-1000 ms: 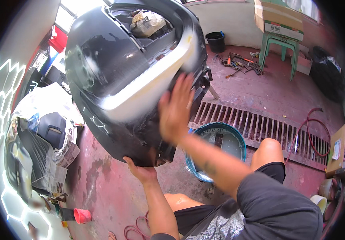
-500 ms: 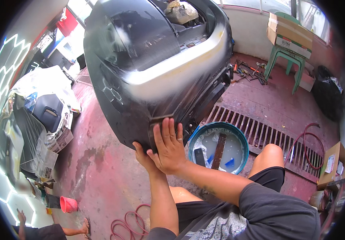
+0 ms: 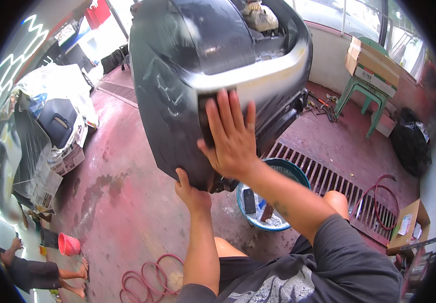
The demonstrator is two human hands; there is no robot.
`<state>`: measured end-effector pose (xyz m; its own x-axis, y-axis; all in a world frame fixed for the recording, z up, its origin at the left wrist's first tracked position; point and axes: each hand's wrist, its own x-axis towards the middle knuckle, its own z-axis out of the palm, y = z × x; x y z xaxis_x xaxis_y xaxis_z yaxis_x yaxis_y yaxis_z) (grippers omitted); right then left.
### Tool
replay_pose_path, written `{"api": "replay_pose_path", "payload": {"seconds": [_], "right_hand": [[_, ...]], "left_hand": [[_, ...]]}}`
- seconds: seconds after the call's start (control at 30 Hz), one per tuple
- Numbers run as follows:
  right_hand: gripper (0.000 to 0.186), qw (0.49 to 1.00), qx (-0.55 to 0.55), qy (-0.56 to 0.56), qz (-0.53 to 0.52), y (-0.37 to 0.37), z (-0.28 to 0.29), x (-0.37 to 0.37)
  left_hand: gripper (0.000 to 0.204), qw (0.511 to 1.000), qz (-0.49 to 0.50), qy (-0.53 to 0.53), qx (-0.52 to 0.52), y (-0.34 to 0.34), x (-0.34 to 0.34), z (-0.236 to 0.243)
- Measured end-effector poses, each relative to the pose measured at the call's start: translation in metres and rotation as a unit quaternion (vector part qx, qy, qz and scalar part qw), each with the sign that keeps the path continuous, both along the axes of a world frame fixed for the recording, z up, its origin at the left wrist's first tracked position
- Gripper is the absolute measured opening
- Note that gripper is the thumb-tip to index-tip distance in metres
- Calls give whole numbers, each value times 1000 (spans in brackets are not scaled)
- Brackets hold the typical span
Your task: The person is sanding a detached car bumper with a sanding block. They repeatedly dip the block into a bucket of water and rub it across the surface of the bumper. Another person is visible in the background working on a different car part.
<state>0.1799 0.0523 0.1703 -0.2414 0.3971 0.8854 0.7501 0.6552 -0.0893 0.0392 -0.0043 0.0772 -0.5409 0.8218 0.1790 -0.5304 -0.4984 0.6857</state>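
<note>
A large dark moulded vehicle panel point(image 3: 162, 121) with a whitish sanded band point(image 3: 273, 76) fills the upper middle. My left hand point(image 3: 191, 192) grips its bottom edge, thumb against the front face. My right hand point(image 3: 230, 139) lies flat with fingers spread on a thin dark pad point(image 3: 205, 121), pressed to the panel just below the band. A blue-rimmed tub point(image 3: 303, 184) of sudsy water, holding dark blocks, stands below, partly hidden by the panel and my right arm.
A draped part point(image 3: 51, 91) stands left, near a red bucket point(image 3: 69, 244) and a co-worker point(image 3: 36, 272). A green stool point(image 3: 359, 91) bears a box. A floor grate point(image 3: 341, 187), tools point(image 3: 324, 106), a black bag point(image 3: 409, 141) and hose coils point(image 3: 142, 275) surround me.
My right hand dropped to the lower corner, then moved up toward the whitish band with the pad. The panel shifted rightward in view. The co-worker came into view at lower left.
</note>
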Motion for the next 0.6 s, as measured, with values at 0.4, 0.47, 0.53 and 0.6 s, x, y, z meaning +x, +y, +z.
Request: {"api": "replay_pose_path", "payload": {"seconds": [0.4,0.47,0.53,0.6], "right_hand": [[89,999,31,-4,16,8,5,2],[87,999,-17,-12,43,-4,-18,3],[86,996,-48,-19,68,-15,-85,14],[84,997,-39,-24,57,-13,-96,17]], "left_hand": [[67,1000,8,-14,-12,3,2,-5],[68,1000,10,2,-8,3,0,-6],[69,1000,1,15,-10,4,3,-5],[71,999,-1,27,-25,5,4,-6]]}}
